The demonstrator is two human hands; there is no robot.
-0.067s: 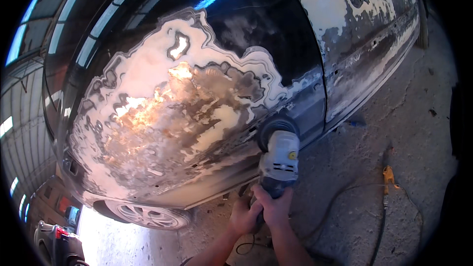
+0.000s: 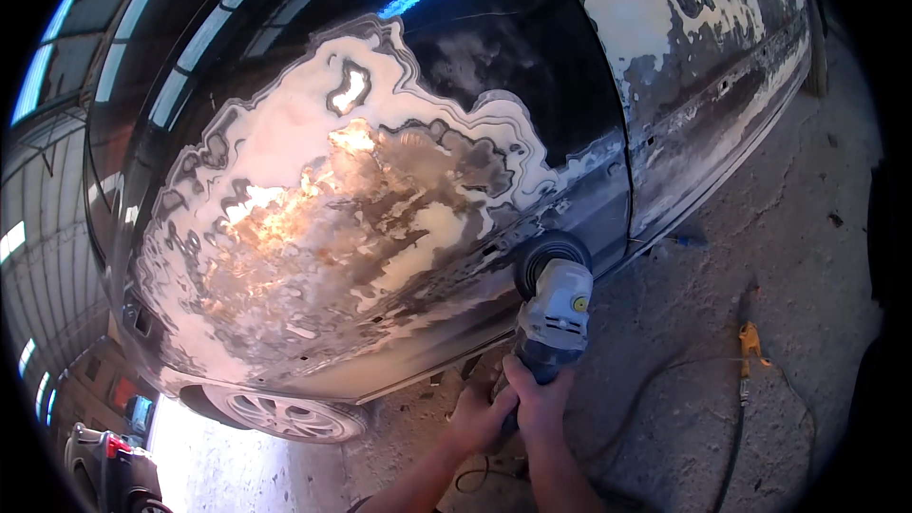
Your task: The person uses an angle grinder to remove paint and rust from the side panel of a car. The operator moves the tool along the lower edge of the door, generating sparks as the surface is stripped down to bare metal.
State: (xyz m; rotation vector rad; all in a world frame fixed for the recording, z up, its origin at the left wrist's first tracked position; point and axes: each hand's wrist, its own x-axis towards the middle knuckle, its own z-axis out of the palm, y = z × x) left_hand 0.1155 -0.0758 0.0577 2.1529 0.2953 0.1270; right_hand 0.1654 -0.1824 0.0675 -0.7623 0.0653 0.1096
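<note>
Grey sander (image 2: 554, 309), one, clenched in fingers of both hands, left (image 2: 478, 415) and right (image 2: 541, 397), against one car door (image 2: 399, 228)

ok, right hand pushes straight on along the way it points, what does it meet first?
The right hand grips the grey angle grinder and points up toward the car. Going on, the sanding disc meets the car's lower body panel first; it looks already touching, depth unclear.

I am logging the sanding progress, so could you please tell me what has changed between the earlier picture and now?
Nothing has visibly changed. Both hands, left hand and right hand, keep their grip on the grey angle sander, its round black disc against the lower edge of the dark, patchily sanded car body panel. The black cable lies on the concrete floor as before.
</note>
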